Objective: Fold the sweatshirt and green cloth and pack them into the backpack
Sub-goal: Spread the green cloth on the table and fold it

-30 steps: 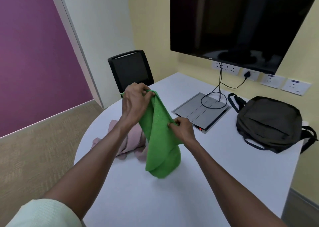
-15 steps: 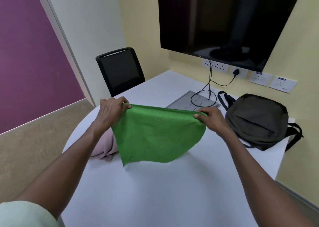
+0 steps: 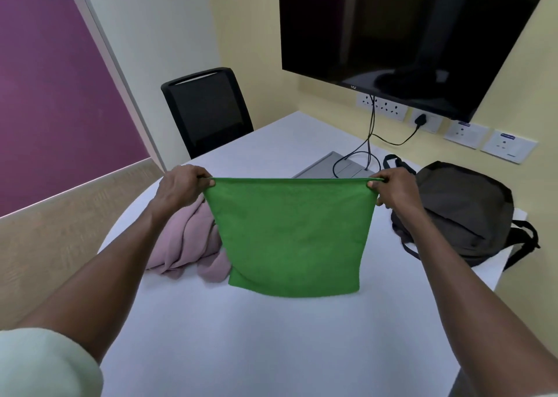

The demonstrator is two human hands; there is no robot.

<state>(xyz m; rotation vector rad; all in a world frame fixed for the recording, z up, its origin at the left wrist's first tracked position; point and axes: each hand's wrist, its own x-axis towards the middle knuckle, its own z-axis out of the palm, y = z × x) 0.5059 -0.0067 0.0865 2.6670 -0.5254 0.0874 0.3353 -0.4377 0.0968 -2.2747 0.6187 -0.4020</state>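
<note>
At centre frame, the left hand (image 3: 181, 186) and right hand (image 3: 394, 191) each pinch a top corner of the green cloth (image 3: 291, 236), stretched flat above the table (image 3: 271, 336). Pink sweatshirt (image 3: 190, 239) lies crumpled centre-left; the backpack (image 3: 462, 212) lies at right, its contents not visible.

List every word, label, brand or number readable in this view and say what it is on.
Small pale logo on the bottom edge of the wall screen: too small to read.
Blue labels on the two right-hand wall sockets: blurred, unreadable.
Green cloth, pink sweatshirt, backpack: no text visible.
</note>
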